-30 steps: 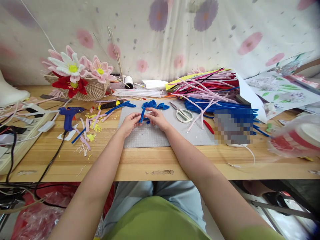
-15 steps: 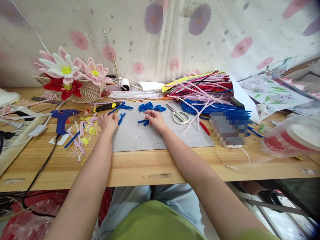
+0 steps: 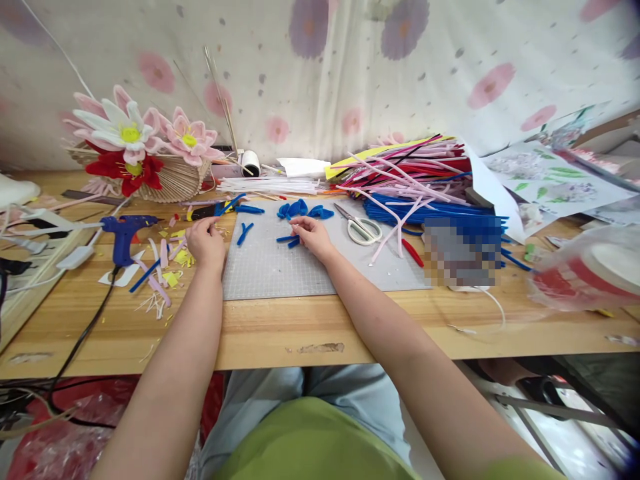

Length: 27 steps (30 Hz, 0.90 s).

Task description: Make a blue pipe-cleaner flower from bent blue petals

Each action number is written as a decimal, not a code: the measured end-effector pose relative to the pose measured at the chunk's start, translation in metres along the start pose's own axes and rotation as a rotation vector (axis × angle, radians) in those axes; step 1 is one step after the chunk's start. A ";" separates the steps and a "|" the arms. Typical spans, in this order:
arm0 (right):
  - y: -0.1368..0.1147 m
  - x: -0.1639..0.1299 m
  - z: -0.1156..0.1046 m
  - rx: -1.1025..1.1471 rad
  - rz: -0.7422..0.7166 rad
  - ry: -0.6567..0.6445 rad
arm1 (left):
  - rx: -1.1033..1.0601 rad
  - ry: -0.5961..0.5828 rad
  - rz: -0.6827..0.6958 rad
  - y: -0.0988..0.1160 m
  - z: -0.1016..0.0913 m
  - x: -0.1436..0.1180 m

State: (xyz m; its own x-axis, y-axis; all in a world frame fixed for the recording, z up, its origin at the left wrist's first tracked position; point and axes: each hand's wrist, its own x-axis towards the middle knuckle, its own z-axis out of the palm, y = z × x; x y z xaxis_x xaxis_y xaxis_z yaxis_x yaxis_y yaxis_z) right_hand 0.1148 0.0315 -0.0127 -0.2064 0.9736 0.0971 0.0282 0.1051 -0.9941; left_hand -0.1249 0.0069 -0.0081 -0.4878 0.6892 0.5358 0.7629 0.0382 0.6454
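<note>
My left hand (image 3: 205, 243) is at the left edge of the grey cutting mat (image 3: 275, 277), fingers curled, with a long blue pipe cleaner (image 3: 233, 203) sticking out from its fingertips. Between the hands a forked, Y-shaped blue piece (image 3: 244, 234) lies on the mat. My right hand (image 3: 314, 235) is closed in a pinch over short blue pipe cleaner pieces (image 3: 286, 239); its fingers partly cover them. Behind it sit blue looped petals (image 3: 299, 209). White-handled scissors (image 3: 364, 231) lie to the right of the petals.
At left are a blue glue gun (image 3: 125, 237), scattered pink and yellow scraps (image 3: 173, 277) and a yellow-black tool (image 3: 205, 212). Fuzzy flowers (image 3: 130, 137) stand behind. Bundled blue pipe cleaners (image 3: 425, 215), a red pen-like item (image 3: 413, 253) and a bagged cup (image 3: 595, 273) are at right.
My left hand has moved left, away from the forked blue piece, which now lies uncovered on the mat. My right hand stays nearly in place over the short blue pieces.
</note>
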 end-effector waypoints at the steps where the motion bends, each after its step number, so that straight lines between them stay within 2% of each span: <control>1: 0.000 0.000 0.000 -0.003 -0.004 -0.004 | -0.002 0.006 -0.020 0.000 0.000 0.000; 4: 0.003 0.001 0.000 -0.007 -0.018 -0.007 | -0.005 0.037 -0.063 0.002 0.000 -0.001; 11: 0.009 0.004 0.001 -0.056 -0.062 -0.004 | -0.057 0.087 0.011 0.012 -0.007 -0.003; 13: 0.008 0.003 0.000 -0.115 -0.101 0.055 | -0.101 0.094 0.009 0.017 -0.008 -0.005; 15: 0.003 -0.001 -0.001 -0.211 -0.163 0.175 | -0.135 0.082 0.029 0.024 -0.009 -0.009; 18: -0.008 -0.009 -0.003 -0.439 -0.322 0.371 | -0.136 -0.059 0.121 0.038 -0.007 -0.020; 20: -0.015 -0.013 -0.004 -0.628 -0.455 0.416 | -0.138 -0.217 0.220 0.050 -0.004 -0.029; 23: -0.020 -0.014 -0.005 -0.862 -0.588 0.372 | -0.142 -0.411 0.355 0.064 0.000 -0.043; 27: -0.013 -0.008 -0.009 -0.935 -0.601 0.318 | -0.159 -0.495 0.405 0.069 0.003 -0.049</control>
State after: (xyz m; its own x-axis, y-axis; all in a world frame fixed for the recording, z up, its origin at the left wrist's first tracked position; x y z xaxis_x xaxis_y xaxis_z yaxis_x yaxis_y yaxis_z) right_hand 0.1250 0.0239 0.0003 -0.1797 0.7088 0.6821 0.7493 0.5479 -0.3720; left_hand -0.0470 -0.0219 0.0081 0.1063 0.8795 0.4638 0.7546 -0.3752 0.5384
